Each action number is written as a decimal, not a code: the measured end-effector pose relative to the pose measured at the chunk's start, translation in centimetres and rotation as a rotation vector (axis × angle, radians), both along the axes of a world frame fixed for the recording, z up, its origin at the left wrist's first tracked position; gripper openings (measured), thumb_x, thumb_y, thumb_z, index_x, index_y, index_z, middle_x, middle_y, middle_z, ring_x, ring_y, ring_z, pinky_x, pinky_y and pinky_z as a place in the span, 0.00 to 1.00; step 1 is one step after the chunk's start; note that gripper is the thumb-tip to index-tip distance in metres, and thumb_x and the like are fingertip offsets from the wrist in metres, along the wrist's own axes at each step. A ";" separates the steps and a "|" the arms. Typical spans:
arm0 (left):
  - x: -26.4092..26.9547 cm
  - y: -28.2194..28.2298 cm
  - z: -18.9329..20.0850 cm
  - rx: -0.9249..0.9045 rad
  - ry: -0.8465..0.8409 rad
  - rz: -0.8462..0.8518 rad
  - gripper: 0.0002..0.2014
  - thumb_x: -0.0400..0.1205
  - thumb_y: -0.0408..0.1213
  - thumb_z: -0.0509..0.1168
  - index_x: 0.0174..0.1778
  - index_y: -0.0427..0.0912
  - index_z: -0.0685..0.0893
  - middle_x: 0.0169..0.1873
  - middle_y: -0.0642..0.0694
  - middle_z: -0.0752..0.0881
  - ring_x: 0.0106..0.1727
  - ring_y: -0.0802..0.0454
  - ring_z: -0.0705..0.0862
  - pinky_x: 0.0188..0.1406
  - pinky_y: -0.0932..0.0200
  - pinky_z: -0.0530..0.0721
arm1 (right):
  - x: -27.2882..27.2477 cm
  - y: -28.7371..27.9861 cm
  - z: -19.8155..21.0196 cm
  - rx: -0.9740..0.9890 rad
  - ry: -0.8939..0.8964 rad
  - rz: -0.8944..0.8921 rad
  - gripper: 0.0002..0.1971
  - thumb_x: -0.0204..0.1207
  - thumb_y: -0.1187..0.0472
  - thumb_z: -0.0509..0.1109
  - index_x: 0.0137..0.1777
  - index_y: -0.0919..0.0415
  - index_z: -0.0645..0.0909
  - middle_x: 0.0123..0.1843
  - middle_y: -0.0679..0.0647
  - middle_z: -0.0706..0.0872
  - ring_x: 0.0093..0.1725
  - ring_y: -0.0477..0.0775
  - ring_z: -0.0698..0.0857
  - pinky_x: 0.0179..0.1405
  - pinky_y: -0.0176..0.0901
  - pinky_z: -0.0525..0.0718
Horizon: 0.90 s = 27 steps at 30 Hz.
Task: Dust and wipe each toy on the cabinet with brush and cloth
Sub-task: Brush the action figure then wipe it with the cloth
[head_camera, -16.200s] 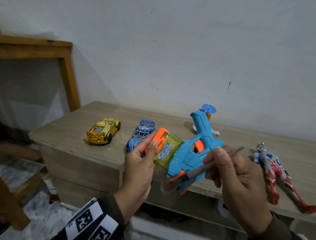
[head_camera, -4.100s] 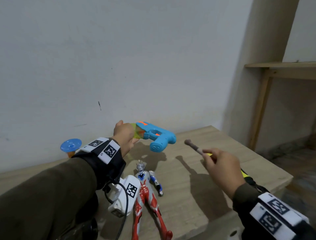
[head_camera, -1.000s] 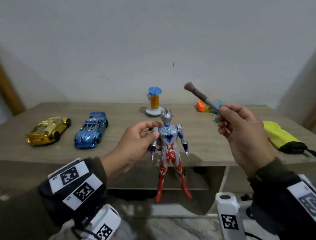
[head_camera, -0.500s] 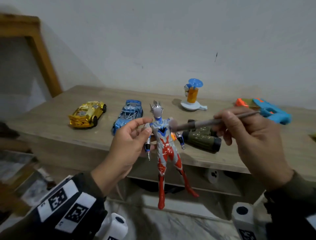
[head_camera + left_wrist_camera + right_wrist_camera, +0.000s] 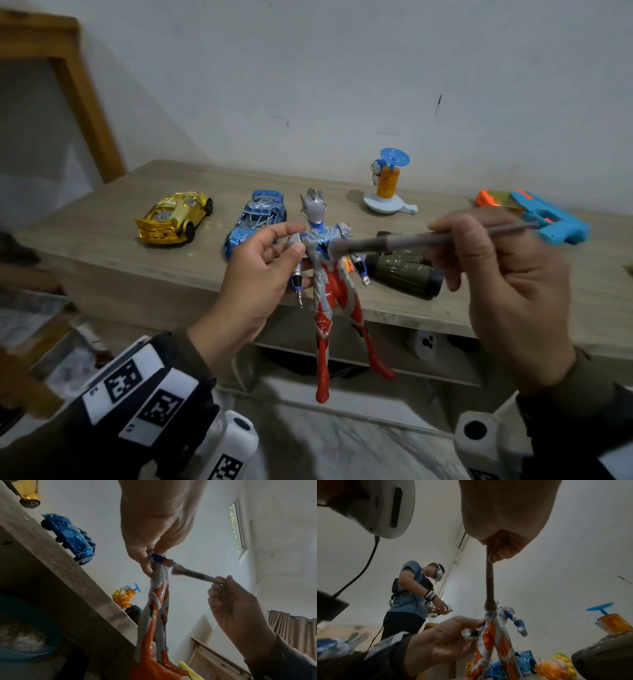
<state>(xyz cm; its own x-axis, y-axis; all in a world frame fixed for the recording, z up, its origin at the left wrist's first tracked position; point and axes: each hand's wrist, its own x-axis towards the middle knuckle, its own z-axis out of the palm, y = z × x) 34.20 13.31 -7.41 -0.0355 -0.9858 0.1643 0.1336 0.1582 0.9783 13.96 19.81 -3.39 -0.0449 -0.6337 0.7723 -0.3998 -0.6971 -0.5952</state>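
Red and silver plastic marks the figure (image 5: 323, 284) you hold in front of the desk (image 5: 102, 246), off its top and clear of its front edge. From the head view, your left hand (image 5: 255, 281) pinches the figure by its shoulder and upper arm, thumb and fingers curled on it, so the figure hangs upright with its long axis vertical, head up and feet down. Your right hand (image 5: 507, 284) grips the brush (image 5: 421, 240) with fingers curled round the handle; the brush lies nearly level, crossing the figure's axis, bristles pointing left and touching or just at the chest. The figure lies to the left of your right hand. On the desk behind stand a gold car (image 5: 173, 221), a blue car (image 5: 257, 221), a spinner toy (image 5: 388, 186), binoculars (image 5: 404, 274) and a water gun (image 5: 537, 219).

From the left wrist view, the figure (image 5: 158, 588) drops away from your pinching left hand (image 5: 154, 524), and the brush (image 5: 193, 573) comes in from the side, its bristles just beside the upper body.

From the right wrist view, the brush (image 5: 489, 582) runs straight out from your right hand (image 5: 506, 520) to the figure (image 5: 494, 631), its tip at the chest, with your left hand (image 5: 447, 635) alongside. I judge the coming stroke should run down the body, along the long axis.
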 end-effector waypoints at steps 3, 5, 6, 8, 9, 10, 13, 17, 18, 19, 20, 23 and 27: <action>-0.3 -0.1 0.1 0.010 0.014 0.016 0.11 0.82 0.29 0.61 0.50 0.52 0.82 0.49 0.41 0.89 0.47 0.48 0.90 0.36 0.56 0.89 | 0.5 0.4 -0.7 0.122 0.138 0.036 0.15 0.79 0.54 0.59 0.40 0.59 0.84 0.31 0.46 0.84 0.29 0.40 0.83 0.26 0.27 0.76; -0.4 -0.1 0.3 0.020 0.036 0.025 0.10 0.82 0.30 0.60 0.50 0.51 0.82 0.46 0.44 0.90 0.44 0.51 0.90 0.35 0.56 0.90 | 0.6 0.7 -0.9 0.130 0.175 0.037 0.16 0.78 0.53 0.59 0.36 0.59 0.83 0.26 0.47 0.82 0.26 0.43 0.82 0.24 0.30 0.76; -0.4 -0.2 0.4 0.018 0.043 0.031 0.10 0.82 0.30 0.60 0.50 0.50 0.82 0.43 0.46 0.90 0.42 0.53 0.91 0.34 0.56 0.90 | 0.6 0.8 -0.8 0.096 0.157 0.038 0.16 0.79 0.53 0.59 0.36 0.59 0.82 0.25 0.46 0.81 0.26 0.42 0.82 0.24 0.30 0.76; -0.3 -0.2 0.6 0.008 0.055 0.039 0.10 0.83 0.30 0.60 0.50 0.50 0.82 0.36 0.51 0.91 0.39 0.55 0.91 0.31 0.57 0.89 | 0.4 1.0 -0.5 0.010 0.118 0.034 0.15 0.80 0.56 0.58 0.39 0.60 0.82 0.28 0.45 0.81 0.28 0.39 0.81 0.28 0.27 0.74; -0.3 -0.2 0.7 0.005 0.056 0.044 0.10 0.83 0.30 0.60 0.50 0.50 0.82 0.35 0.52 0.91 0.38 0.56 0.91 0.31 0.57 0.89 | 0.4 1.1 -0.4 -0.017 0.120 0.037 0.14 0.80 0.57 0.58 0.41 0.61 0.82 0.31 0.45 0.82 0.30 0.39 0.81 0.30 0.27 0.75; -0.3 -0.2 0.7 0.004 0.057 0.049 0.10 0.83 0.30 0.60 0.50 0.50 0.82 0.35 0.52 0.91 0.38 0.56 0.91 0.32 0.56 0.90 | 0.5 1.2 -0.3 -0.019 0.142 0.051 0.14 0.80 0.57 0.58 0.42 0.60 0.83 0.34 0.45 0.83 0.31 0.38 0.82 0.31 0.26 0.75; -0.2 -0.3 0.8 0.019 0.100 0.054 0.10 0.83 0.29 0.60 0.50 0.48 0.82 0.35 0.50 0.91 0.38 0.56 0.91 0.34 0.54 0.90 | 1.0 1.2 -0.9 0.084 0.295 0.105 0.16 0.79 0.55 0.59 0.34 0.56 0.83 0.32 0.43 0.84 0.30 0.41 0.82 0.26 0.30 0.76; 0.0 -0.5 1.1 0.020 0.119 0.068 0.09 0.83 0.29 0.61 0.49 0.48 0.82 0.39 0.48 0.90 0.36 0.58 0.90 0.32 0.57 0.90 | 0.8 1.2 -1.3 0.059 0.251 0.124 0.18 0.80 0.55 0.58 0.33 0.62 0.81 0.27 0.47 0.80 0.27 0.45 0.82 0.22 0.37 0.77; 0.1 -0.5 1.1 0.019 0.122 0.070 0.09 0.83 0.29 0.60 0.49 0.48 0.82 0.40 0.48 0.90 0.35 0.58 0.90 0.32 0.58 0.89 | 0.7 1.4 -1.0 0.017 0.215 0.118 0.18 0.81 0.54 0.57 0.35 0.61 0.81 0.28 0.46 0.80 0.28 0.44 0.82 0.24 0.34 0.77; 0.2 -0.5 1.1 0.018 0.122 0.069 0.09 0.83 0.29 0.60 0.49 0.48 0.82 0.40 0.47 0.89 0.36 0.58 0.90 0.32 0.58 0.89 | 0.7 1.5 -0.7 -0.023 0.195 0.108 0.16 0.81 0.55 0.57 0.37 0.59 0.81 0.29 0.45 0.80 0.29 0.41 0.81 0.26 0.30 0.76; 0.2 -0.5 1.1 0.018 0.116 0.069 0.09 0.83 0.29 0.60 0.49 0.49 0.82 0.41 0.47 0.89 0.36 0.58 0.90 0.33 0.57 0.90 | 0.8 1.6 -0.4 -0.051 0.195 0.099 0.15 0.81 0.56 0.56 0.40 0.57 0.82 0.30 0.43 0.81 0.31 0.39 0.81 0.29 0.27 0.75; 0.2 -0.5 1.1 0.017 0.119 0.060 0.10 0.83 0.29 0.60 0.49 0.50 0.81 0.42 0.47 0.89 0.37 0.58 0.90 0.32 0.58 0.89 | 1.2 1.4 -0.7 -0.015 0.281 0.109 0.14 0.80 0.56 0.58 0.38 0.53 0.83 0.34 0.38 0.83 0.32 0.38 0.82 0.32 0.26 0.75; 0.3 -0.6 1.2 0.012 0.123 0.062 0.09 0.83 0.29 0.60 0.50 0.48 0.81 0.41 0.48 0.89 0.36 0.59 0.90 0.30 0.60 0.88 | 0.7 1.2 -1.4 0.021 0.275 0.065 0.23 0.82 0.52 0.55 0.30 0.63 0.78 0.26 0.46 0.80 0.26 0.43 0.81 0.22 0.36 0.76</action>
<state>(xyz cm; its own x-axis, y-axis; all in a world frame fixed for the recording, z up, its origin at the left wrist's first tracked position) 34.53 12.69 -6.20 0.0454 -0.9874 0.1518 0.2432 0.1583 0.9570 14.62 20.99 -4.81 0.2062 -0.6445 0.7363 -0.5029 -0.7153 -0.4852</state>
